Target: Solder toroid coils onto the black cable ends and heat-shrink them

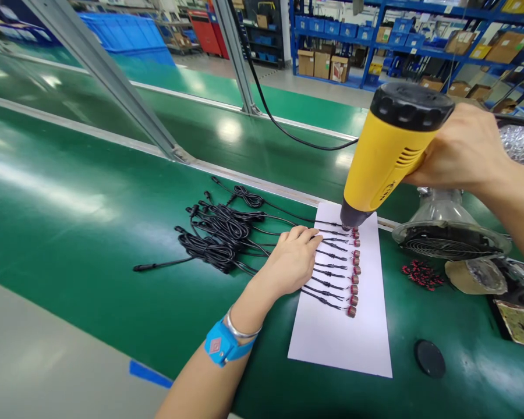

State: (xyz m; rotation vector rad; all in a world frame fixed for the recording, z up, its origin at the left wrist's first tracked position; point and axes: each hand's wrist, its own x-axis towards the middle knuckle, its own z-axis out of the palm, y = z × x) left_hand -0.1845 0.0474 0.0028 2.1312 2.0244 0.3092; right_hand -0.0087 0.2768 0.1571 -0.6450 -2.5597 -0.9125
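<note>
Right hand (458,154) was wrapped tight around the rear of a yellow heat gun (388,157), fingers closed on the body; the gun was tilted down and to the left, its dark nozzle just above the top of a row of wire ends (334,270); the gun's black cord (288,134) trailed back over the far belt. Left hand (292,259) lay palm-down, fingers stretched out flat and together, pressing on the wires at the left edge of a white paper sheet (367,343); it gripped nothing.

The wire ends lay side by side across the sheet, roughly parallel, each tipped with a small reddish sleeve (353,289) in a column down the paper; the wires ran left under the hand into a tangled black cable bundle (220,233) on the green belt (91,244); one loose lead stuck out further left.

A blue wrist strap (222,344) and a thin silver bangle (240,331) sat on the left wrist. Right of the sheet: a round grilled fan unit (449,241), a small heap of red pieces (421,276) near it, and a black disc (429,358) on the belt near the sheet's lower right corner; a strip of blue tape (151,373) marked the near belt edge; slanted metal posts (109,75) rose from the belt rail; blue shelving with cardboard boxes (327,64) stood far behind.
</note>
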